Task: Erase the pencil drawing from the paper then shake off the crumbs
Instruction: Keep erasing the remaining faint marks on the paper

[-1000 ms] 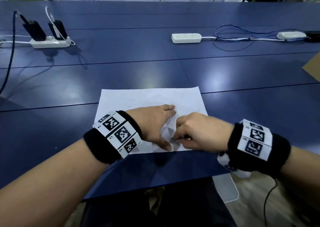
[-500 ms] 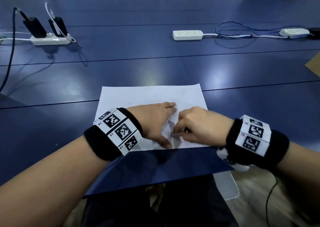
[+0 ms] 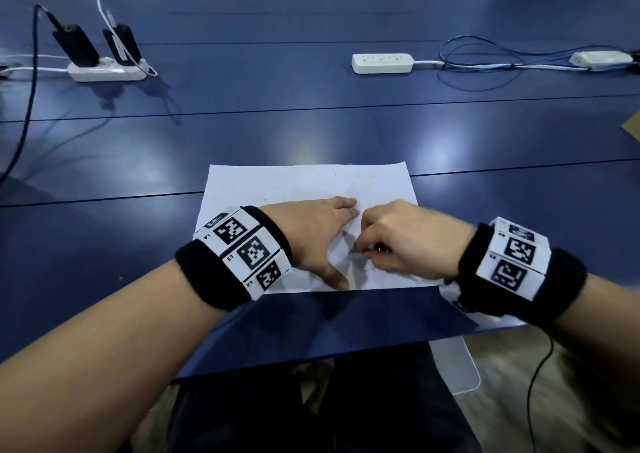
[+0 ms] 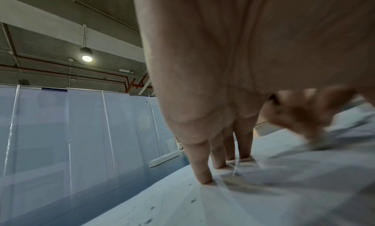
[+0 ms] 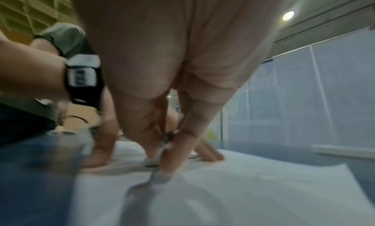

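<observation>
A: Head view first. White paper flat on the blue table, close to the near edge. Left hand spread flat on the paper, fingers straight and pressing down, thumb pointing to the near edge. Holding nothing.

B: Left wrist view, same thing: straight fingertips touching the sheet, paper a little wrinkled around them, small dark crumbs lying on the near part.

A: And the right hand? Just right of the left one, almost touching, fingers curled downward.

B: Right wrist view: thumb and fingers pinching a small pale eraser, its lower end down on the paper. Much blur here, so exact form of the eraser not clear. Left hand just behind it, also on the sheet.

A: Drawing itself? Only faint grey lines between the two hands, too weak to read.

B: Far side of the table: white power strip at the left with two black adapters plugged in, second power strip more to the right, loose blue cable beside it.
</observation>
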{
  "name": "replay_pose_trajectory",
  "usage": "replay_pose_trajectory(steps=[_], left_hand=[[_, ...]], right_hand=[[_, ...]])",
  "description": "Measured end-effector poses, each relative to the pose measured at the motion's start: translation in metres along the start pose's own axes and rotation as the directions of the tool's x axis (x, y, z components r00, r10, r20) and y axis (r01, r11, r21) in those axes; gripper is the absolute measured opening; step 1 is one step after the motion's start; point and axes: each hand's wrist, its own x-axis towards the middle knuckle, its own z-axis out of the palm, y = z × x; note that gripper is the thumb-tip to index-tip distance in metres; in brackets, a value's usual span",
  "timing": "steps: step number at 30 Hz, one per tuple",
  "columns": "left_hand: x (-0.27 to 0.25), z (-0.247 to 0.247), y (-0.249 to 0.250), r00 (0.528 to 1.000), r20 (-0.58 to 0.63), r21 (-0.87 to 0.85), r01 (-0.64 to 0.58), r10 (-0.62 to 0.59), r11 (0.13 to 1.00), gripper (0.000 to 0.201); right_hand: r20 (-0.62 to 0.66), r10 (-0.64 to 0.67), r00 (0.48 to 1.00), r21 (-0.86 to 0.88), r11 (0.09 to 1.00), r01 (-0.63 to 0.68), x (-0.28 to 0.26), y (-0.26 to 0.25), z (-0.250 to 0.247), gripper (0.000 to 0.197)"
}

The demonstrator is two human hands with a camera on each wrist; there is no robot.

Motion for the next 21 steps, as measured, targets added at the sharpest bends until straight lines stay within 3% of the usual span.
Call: replay_pose_trajectory(steps=[3, 9, 15, 19, 21], left_hand=[[-0.001, -0.001, 0.001, 1.0, 0.011, 0.001, 0.014, -0.014, 1.0, 0.123], [-0.002, -0.005, 0.006, 1.0, 0.007, 0.024, 0.001, -0.001, 1.0, 0.118], [-0.001, 0.0, 0.001, 0.999, 0.025, 0.008, 0.023, -0.023, 1.0, 0.125], [-0.001, -0.004, 0.006, 0.999, 0.026, 0.02, 0.023, -0.023, 1.0, 0.122], [-0.002, -0.005, 0.006, 0.999, 0.026, 0.021, 0.02, -0.021, 1.0, 0.121]], right_hand=[[0.121, -0.061, 0.991, 0.033, 0.998, 0.058, -0.014, -0.016, 0.003, 0.025], [-0.012, 0.091, 0.996, -0.042, 0.995, -0.092, 0.009, 0.014, -0.004, 0.024], [0.137, -0.045, 0.99, 0.082, 0.996, 0.034, -0.02, -0.009, 0.005, 0.024], [-0.037, 0.088, 0.995, 0.028, 0.996, -0.087, 0.003, 0.02, 0.003, 0.026], [-0.062, 0.117, 0.991, 0.025, 0.993, -0.115, 0.008, 0.028, 0.001, 0.026]])
